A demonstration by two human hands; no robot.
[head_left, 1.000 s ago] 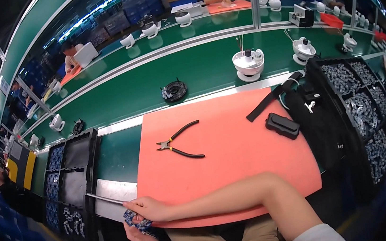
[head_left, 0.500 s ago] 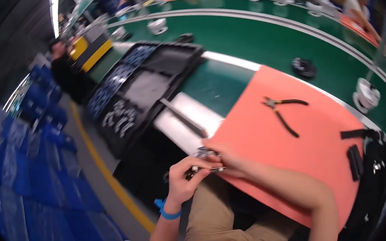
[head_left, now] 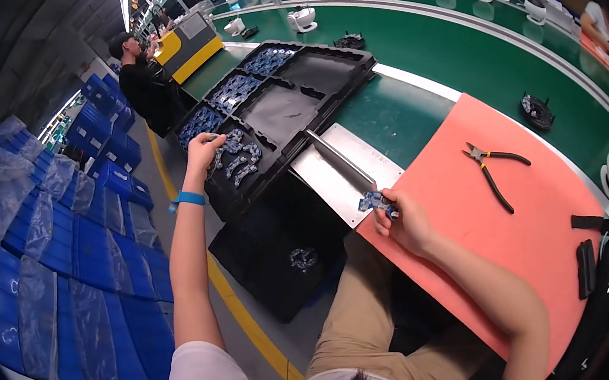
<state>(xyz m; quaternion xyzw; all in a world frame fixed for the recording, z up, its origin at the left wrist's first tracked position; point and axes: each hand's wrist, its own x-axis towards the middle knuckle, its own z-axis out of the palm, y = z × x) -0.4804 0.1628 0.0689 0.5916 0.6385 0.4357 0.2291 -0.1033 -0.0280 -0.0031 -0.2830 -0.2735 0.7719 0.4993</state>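
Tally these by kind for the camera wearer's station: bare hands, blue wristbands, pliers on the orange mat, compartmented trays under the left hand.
Bare hands (left hand, right hand): 2
Blue wristband: 1
Pliers: 1
Compartmented black tray: 1
Total: 5

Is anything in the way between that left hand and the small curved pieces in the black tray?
Nothing visible. The left hand is right beside the curved pieces, which lie uncovered in a compartment of the black tray.
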